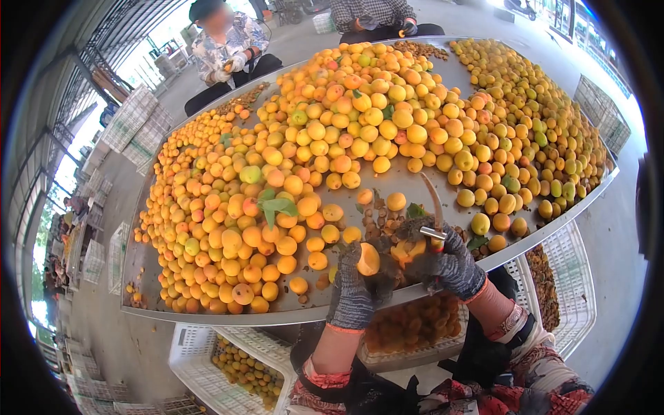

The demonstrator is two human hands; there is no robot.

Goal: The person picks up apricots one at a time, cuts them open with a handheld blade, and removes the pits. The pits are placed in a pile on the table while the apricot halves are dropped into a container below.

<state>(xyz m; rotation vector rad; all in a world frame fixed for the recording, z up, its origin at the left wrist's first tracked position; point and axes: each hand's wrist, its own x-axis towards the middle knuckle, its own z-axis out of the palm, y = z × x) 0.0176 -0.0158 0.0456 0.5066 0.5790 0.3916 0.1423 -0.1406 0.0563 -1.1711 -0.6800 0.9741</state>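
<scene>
My left hand (351, 296), in a dark grey knit glove, grips a cut apricot (369, 260) with its orange flesh showing. In my gloved right hand (456, 268) is a curved knife (436, 198), its blade pointing up and away from me. Orange apricot flesh (407, 250) also shows at the fingers of this hand. Both hands are close together over the near edge of the metal table (408, 183). Whole apricots (242, 238) lie heaped just beyond and to the left of them. Small brown pits (377, 220) are scattered right behind my hands.
Below the table edge stand a white crate (190, 346) of apricots on the left, a crate of orange fruit (415, 325) between my arms, and a crate of brown pits (543, 283) on the right. Two people (232, 45) sit across the table. Stacked crates (131, 117) stand far left.
</scene>
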